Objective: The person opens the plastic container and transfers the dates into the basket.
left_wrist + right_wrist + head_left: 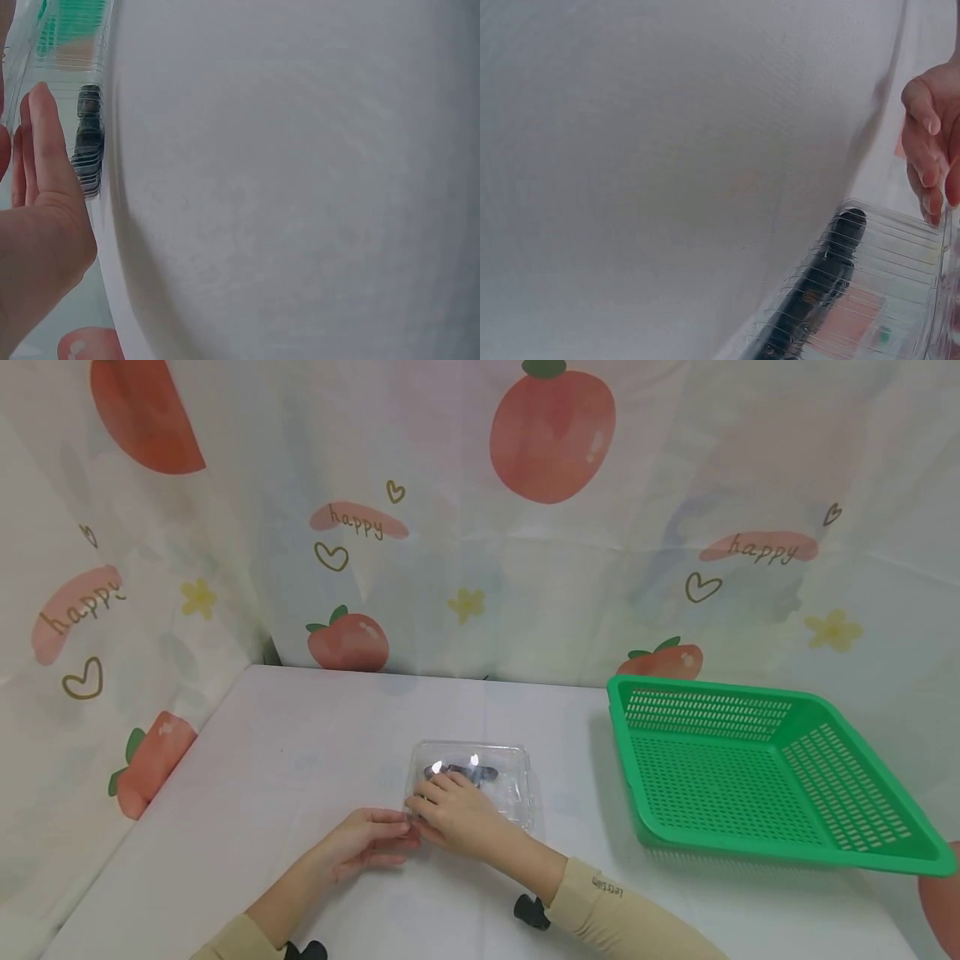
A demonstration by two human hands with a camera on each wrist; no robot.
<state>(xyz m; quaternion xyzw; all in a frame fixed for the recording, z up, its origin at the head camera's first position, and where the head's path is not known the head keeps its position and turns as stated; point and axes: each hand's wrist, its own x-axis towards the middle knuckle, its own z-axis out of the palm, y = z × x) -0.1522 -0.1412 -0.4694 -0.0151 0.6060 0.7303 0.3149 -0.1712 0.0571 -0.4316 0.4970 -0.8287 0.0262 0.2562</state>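
A clear plastic clamshell box (513, 777) sits on the white table, with several dark blueberries (486, 773) along its bottom. My right hand (465, 814) lies over the box's front left part, fingers bent over the lid and thumb down by the front edge. At the same corner is my left hand (369, 843), its fingers mostly straight and their tips close to the box's rim. In the left wrist view those fingers (51, 150) stretch along the box's side. Most of the right thumb's contact is hidden.
A large green plastic basket (628, 760) stands to the right on the white table (315, 727). Behind and to the left hangs a fruit-printed cloth (435, 560). Small black devices (532, 912) are worn at both wrists.
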